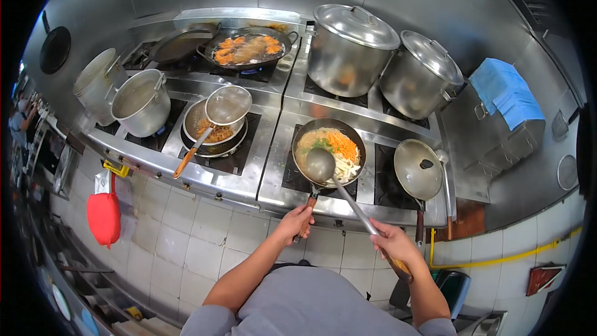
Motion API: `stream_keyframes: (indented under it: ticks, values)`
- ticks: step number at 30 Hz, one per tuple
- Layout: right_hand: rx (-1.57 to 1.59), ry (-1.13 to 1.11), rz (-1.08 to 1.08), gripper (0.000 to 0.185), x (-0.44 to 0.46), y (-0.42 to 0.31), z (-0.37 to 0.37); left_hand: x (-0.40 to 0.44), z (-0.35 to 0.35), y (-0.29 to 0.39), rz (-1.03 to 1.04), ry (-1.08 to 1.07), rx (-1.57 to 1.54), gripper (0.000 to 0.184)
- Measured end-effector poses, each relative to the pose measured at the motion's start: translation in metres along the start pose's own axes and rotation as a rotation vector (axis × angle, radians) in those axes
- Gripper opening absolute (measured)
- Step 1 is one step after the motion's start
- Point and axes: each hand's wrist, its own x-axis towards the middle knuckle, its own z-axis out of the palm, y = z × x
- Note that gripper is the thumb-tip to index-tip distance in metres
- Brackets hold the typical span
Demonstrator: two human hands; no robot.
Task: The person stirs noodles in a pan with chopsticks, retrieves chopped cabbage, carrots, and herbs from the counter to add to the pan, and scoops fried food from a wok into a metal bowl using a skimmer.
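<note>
On the front burner before me sits a frying pan (296, 160) whose wooden handle is gripped by my left hand (295, 223). Inside the pan lie shredded orange vegetable (342, 144), pale strips (348, 168), some green pieces and paler food at the left. My right hand (395, 244) is closed around the wooden grip of a long metal ladle (356, 209). The ladle's round bowl (320, 165) rests over the food and hides part of it. To the right, a lidded pan (418, 171) stands on the neighbouring burner.
Behind stand two tall lidded stockpots (351, 56). At the back left, a wok (249, 50) holds orange pieces in bubbling oil. A strainer (228, 106) lies across a pan with brown food, its handle jutting forward. An open pot (142, 102) stands further left. Blue cloths (510, 93) hang at right.
</note>
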Motion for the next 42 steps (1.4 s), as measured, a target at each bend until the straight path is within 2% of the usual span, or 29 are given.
stream_keyframes:
  ticks: [3, 5, 6, 8, 9, 11, 12, 14, 17, 21, 24, 25, 27, 28, 32, 35, 37, 39, 40, 42]
  values:
    - [-0.067, -0.033, 0.039, 0.055, 0.002, 0.018, 0.0, -0.003, 0.002, -0.008, 0.0, 0.019, -0.005, 0.034]
    - [-0.334, 0.029, 0.0, 0.054, 0.006, 0.02, 0.004, -0.007, 0.005, -0.011, 0.026, 0.054, -0.011, 0.033]
    - [-0.332, 0.029, 0.002, 0.054, 0.008, 0.025, 0.007, -0.006, 0.006, -0.013, 0.023, 0.054, -0.009, 0.033]
    - [-0.63, 0.092, -0.185, 0.054, 0.013, 0.038, 0.015, -0.005, 0.01, -0.012, 0.063, 0.058, 0.043, 0.036]
    - [-0.631, 0.088, -0.188, 0.054, 0.015, 0.04, 0.017, -0.006, 0.012, -0.011, 0.065, 0.063, 0.042, 0.036]
    - [-0.04, -0.051, -0.002, 0.054, 0.019, 0.036, 0.019, -0.005, 0.016, -0.008, 0.056, 0.075, 0.033, 0.034]
    - [-0.045, -0.057, -0.006, 0.054, 0.018, 0.029, 0.018, -0.004, 0.016, -0.006, 0.062, 0.08, 0.029, 0.034]
    - [0.341, -0.144, 0.128, 0.053, 0.014, 0.009, 0.012, -0.003, 0.015, 0.001, 0.035, 0.066, 0.045, 0.036]
    - [0.475, -0.197, 0.076, 0.052, 0.016, 0.003, 0.007, -0.004, 0.015, 0.01, -0.004, 0.051, 0.018, 0.039]
    - [0.42, -0.124, 0.033, 0.053, 0.027, -0.027, 0.016, 0.001, 0.01, 0.006, -0.01, 0.036, -0.011, 0.037]
    - [0.149, -0.054, -0.013, 0.057, 0.059, -0.027, 0.017, 0.001, 0.007, 0.004, -0.001, 0.039, -0.015, 0.037]
    - [0.145, -0.059, -0.019, 0.057, 0.069, -0.019, 0.018, 0.001, 0.007, 0.005, 0.007, 0.043, -0.016, 0.037]
    - [-0.694, 0.303, -0.35, 0.063, 0.079, 0.001, 0.018, 0.0, 0.005, 0.008, 0.01, 0.032, 0.003, 0.038]
    - [-0.775, 0.364, -0.384, 0.067, 0.08, 0.005, 0.011, 0.0, 0.004, 0.01, 0.016, 0.034, 0.001, 0.038]
    - [-0.834, 0.399, -0.318, 0.066, 0.097, 0.017, -0.014, -0.004, 0.004, 0.012, 0.013, 0.03, 0.023, 0.038]
    - [-0.782, 0.36, -0.427, 0.068, 0.132, 0.036, -0.013, -0.002, 0.008, 0.013, 0.018, 0.031, 0.038, 0.038]
    - [-0.712, 0.315, -0.392, 0.068, 0.136, 0.044, 0.0, 0.0, 0.01, 0.01, 0.015, 0.039, 0.044, 0.038]
    - [-0.791, 0.219, -0.466, 0.069, 0.119, 0.04, 0.008, 0.001, 0.009, 0.009, 0.022, 0.045, 0.03, 0.038]
    - [-0.862, 0.182, -0.384, 0.068, 0.103, 0.033, 0.001, 0.001, 0.009, 0.008, 0.019, 0.047, 0.028, 0.038]
    - [-1.071, 0.211, -0.355, 0.068, 0.079, 0.026, -0.03, -0.002, 0.013, 0.01, 0.025, 0.067, 0.0, 0.039]
